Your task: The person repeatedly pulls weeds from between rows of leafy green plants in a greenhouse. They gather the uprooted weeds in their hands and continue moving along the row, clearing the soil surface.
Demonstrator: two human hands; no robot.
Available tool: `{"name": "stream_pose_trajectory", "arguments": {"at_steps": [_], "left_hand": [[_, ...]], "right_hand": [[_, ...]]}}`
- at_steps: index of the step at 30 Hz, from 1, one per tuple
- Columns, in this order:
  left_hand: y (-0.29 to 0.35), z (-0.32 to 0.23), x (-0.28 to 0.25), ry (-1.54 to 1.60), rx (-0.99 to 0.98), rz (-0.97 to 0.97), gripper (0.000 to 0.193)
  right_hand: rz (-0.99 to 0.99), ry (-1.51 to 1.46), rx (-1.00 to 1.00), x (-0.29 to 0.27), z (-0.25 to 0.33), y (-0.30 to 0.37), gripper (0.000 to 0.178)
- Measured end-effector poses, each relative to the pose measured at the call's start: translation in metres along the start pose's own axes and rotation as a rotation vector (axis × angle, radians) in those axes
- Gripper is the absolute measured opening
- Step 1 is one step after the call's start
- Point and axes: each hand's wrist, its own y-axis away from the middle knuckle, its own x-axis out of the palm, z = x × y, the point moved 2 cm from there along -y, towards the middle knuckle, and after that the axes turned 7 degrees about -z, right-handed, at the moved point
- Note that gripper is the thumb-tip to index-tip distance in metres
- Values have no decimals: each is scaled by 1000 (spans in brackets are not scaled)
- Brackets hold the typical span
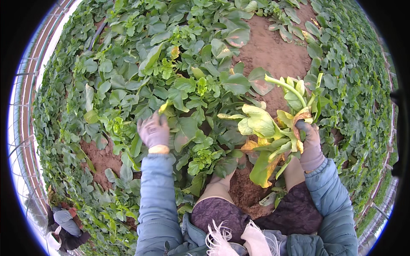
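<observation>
In my right hand (309, 143), gloved in grey, is a loose bunch of yellowing leaves (260, 123) with pale stems and brown, withered edges. The fingers are closed round its stems, and the bunch hangs over the soil in front of my right knee. My left hand (154, 130), in a similar pale glove, reaches down among the green plants. Its fingers are curled at a small yellow leaf (164, 106) that pokes out by the fingertips; the foliage partly hides the grip.
Dense low leafy plants (128, 77) surround me. Reddish-brown soil (273, 47) shows ahead, with another bare patch (102, 162) at left. Both my knees are bent close to the plants. Another person (66, 224) crouches at the lower left. A pale wall with curved framing (25, 111) runs along the left.
</observation>
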Motion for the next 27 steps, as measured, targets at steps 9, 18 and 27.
{"name": "stream_pose_trajectory", "arguments": {"at_steps": [9, 18, 27], "left_hand": [[72, 74, -86, 648, 95, -728, 32], [70, -14, -153, 321, 117, -990, 33], [96, -46, -156, 1319, 119, -670, 25]], "right_hand": [[10, 52, -5, 2, -2, 1, 46], [165, -15, 6, 15, -11, 9, 37], [121, 79, 20, 16, -23, 8, 42]]}}
